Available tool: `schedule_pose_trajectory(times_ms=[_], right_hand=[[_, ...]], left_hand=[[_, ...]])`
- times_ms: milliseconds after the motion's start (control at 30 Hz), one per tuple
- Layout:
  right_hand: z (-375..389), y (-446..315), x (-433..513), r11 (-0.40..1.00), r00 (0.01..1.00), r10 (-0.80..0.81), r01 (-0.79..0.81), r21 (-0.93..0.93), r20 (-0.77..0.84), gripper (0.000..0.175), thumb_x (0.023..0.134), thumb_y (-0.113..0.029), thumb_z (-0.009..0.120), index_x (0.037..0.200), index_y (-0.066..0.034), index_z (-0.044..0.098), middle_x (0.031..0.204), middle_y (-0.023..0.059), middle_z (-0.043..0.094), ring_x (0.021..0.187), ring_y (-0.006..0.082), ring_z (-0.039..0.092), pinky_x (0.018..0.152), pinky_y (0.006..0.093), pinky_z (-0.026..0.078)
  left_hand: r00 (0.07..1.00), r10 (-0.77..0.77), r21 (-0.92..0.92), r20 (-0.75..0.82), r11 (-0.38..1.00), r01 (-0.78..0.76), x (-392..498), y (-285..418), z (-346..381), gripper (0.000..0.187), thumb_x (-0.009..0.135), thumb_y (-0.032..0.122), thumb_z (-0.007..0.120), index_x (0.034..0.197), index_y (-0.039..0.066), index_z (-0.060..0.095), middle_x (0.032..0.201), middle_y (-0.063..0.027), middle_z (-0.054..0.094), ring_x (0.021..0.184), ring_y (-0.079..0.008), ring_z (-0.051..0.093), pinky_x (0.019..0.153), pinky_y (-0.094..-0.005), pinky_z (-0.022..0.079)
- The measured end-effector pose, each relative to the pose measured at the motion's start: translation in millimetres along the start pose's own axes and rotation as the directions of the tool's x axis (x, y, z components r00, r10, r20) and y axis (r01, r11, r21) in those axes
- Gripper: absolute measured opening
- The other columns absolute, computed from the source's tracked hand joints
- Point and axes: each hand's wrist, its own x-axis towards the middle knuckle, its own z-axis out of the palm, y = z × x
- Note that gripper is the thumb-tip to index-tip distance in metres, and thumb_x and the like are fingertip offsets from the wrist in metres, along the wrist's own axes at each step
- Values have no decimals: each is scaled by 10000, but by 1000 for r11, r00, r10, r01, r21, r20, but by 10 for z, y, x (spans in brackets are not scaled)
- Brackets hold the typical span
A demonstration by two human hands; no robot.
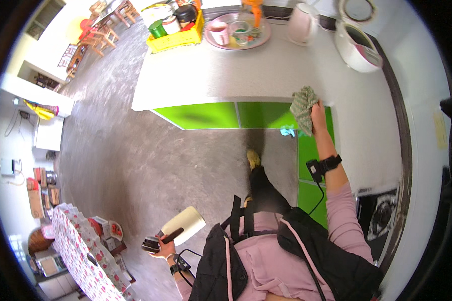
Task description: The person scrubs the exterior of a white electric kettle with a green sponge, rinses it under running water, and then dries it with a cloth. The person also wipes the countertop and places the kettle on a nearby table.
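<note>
My right hand [318, 117] grips a crumpled green patterned cloth [303, 109] at the inner corner of the L-shaped countertop [248, 75]. The cloth hangs over the edge, in front of the green cabinet doors [207, 116]. Low on the left, my left hand [165, 249] holds a cream vacuum jug [190, 225] by its neck and brown handle. The jug is tilted above the floor, its dark top pointing left. Straps with small black devices sit on both wrists, with cables running from them.
On the counter stand a yellow crate [177, 40] of containers, a round tray [214, 40] with cups, an electric kettle [301, 26] and a rice cooker [356, 52] with its lid up. A gas stove [378, 214] is at right. A floral-covered table [79, 252] stands lower left. Something light blue [287, 131] lies near the cabinets.
</note>
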Motion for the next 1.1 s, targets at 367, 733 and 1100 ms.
schedule_pose_trajectory(times_ms=[367,733,1100], right_hand=[[2049,1413,1267,-33,640,-216,750,-660,738,540,869,-227,582,1401,-243,493,1435,255,386,1385,464,272,1114,566,270],[4756,1955,2300,42,517,30,855,-518,856,682,816,-323,668,1446,-365,410,1461,254,335,1427,435,192,1165,535,198],[7081,2865,2808,12,439,-158,897,-443,884,622,792,-263,680,1387,-255,501,1415,232,405,1349,435,329,1114,527,288]], left_hand=[[929,266,106,-257,963,-247,492,-369,893,872,560,680,681,1127,25,581,788,-71,498,660,-219,491,698,-364,429],[898,88,-43,-430,992,-118,1831,-539,1831,909,548,798,603,980,1,667,772,-17,522,660,-187,473,643,-326,414],[995,28,-113,-99,993,-39,2615,-273,3554,908,591,653,667,1183,-29,578,881,-114,518,816,-248,506,823,-389,449]])
